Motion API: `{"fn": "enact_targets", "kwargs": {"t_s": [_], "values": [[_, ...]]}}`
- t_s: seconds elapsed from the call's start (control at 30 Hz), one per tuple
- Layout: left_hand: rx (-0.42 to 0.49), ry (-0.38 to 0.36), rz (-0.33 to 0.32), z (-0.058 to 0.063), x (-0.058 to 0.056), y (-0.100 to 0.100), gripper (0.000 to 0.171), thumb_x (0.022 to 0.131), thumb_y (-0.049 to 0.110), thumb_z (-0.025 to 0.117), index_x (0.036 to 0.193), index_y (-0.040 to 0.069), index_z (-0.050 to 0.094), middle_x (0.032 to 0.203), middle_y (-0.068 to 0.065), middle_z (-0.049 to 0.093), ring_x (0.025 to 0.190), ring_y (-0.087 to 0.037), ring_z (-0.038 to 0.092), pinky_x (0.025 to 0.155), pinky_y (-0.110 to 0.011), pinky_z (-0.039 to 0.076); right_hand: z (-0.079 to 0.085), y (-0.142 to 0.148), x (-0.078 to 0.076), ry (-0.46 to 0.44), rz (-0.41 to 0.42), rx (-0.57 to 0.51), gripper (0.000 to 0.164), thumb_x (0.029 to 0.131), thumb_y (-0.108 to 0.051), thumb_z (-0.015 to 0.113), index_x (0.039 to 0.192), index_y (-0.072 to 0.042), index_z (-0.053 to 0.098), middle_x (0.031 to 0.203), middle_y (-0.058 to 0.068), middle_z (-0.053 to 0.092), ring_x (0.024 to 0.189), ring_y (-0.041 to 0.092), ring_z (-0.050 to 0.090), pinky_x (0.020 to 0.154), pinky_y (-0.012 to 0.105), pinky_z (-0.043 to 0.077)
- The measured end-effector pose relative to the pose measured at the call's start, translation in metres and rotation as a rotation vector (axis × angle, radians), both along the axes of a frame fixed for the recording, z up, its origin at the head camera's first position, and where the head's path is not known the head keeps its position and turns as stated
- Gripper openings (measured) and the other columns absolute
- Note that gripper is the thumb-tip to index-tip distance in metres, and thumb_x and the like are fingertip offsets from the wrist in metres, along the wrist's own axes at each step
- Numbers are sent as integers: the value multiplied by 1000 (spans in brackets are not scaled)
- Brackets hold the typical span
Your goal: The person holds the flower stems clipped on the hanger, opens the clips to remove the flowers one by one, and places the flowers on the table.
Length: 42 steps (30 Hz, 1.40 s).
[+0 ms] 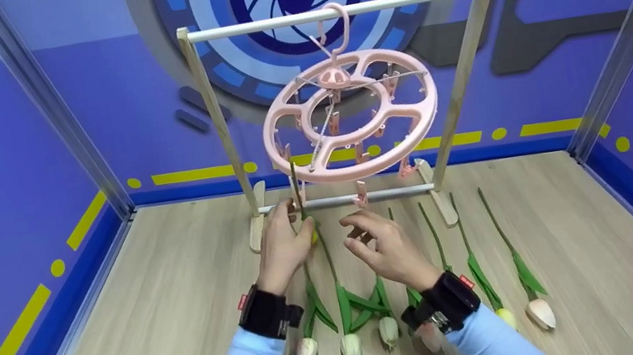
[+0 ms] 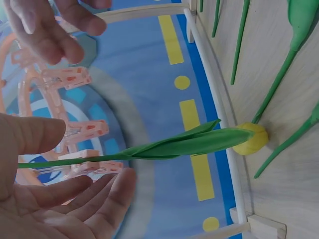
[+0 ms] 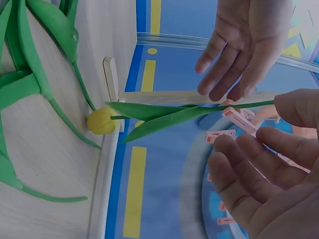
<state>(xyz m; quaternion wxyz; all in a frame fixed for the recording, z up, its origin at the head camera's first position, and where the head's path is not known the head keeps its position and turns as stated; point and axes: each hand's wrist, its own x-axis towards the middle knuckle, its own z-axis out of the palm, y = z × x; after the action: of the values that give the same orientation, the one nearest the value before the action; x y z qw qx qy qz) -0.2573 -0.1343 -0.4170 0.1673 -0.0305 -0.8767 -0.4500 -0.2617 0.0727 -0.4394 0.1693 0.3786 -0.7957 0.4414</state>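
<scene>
A yellow tulip (image 2: 251, 139) hangs head down, its green stem at a pink clip (image 3: 239, 119) on the front left of the round pink clip hanger (image 1: 357, 172). My left hand (image 1: 283, 244) is beside the stem, its thumb and loosely bent fingers spread on either side without gripping it. A short way to the right, my right hand (image 1: 385, 243) is raised with relaxed, slightly bent fingers and holds nothing. In the right wrist view, the stem's upper end overlaps the right thumb (image 3: 299, 107).
The hanger hooks over the white top bar (image 1: 390, 2) of a wooden-sided rack. Several more tulips lie in a row on the wood-grain table (image 1: 143, 335), blooms toward me, including a pale pink one (image 1: 541, 315) at the right. Blue patterned walls stand behind and at both sides.
</scene>
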Motion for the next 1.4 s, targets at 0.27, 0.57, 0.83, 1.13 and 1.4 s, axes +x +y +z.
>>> {"fn": "enact_targets", "kwargs": {"t_s": [0.27,0.57,0.83,1.13,1.4], "values": [[49,20,-2,-1,-19,1,40,100,9,66,136,-4,58,131,-24,62,120,-39,64,103,-47,51,5,-10,-7,-101,26,-44,38,100,-3,65,137,4,61,130,23,65,101,33,71,83,45,60],[93,71,-8,-8,-26,4,28,100,11,67,125,-2,62,122,-22,67,113,-37,69,96,-48,56,7,-17,-14,-167,77,-85,46,101,-2,62,145,6,53,139,26,60,111,41,68,89,48,58],[149,110,-10,-13,-30,8,23,98,7,70,118,-1,64,110,-16,70,101,-30,69,89,-47,55,10,-21,-17,-186,89,-74,48,103,-5,61,148,8,49,144,26,57,116,45,65,93,49,56],[167,120,-29,-10,-25,14,23,96,5,72,117,-2,64,103,-14,71,92,-26,70,85,-43,54,13,-20,-20,-154,86,-86,46,101,-2,63,144,10,52,140,27,60,113,43,67,90,48,58],[172,103,-65,-6,-15,19,23,98,6,70,120,1,64,105,-13,71,93,-25,69,85,-42,55,15,-15,-17,-176,70,-99,46,101,-2,63,144,8,53,139,26,61,112,42,68,89,50,58]]}}
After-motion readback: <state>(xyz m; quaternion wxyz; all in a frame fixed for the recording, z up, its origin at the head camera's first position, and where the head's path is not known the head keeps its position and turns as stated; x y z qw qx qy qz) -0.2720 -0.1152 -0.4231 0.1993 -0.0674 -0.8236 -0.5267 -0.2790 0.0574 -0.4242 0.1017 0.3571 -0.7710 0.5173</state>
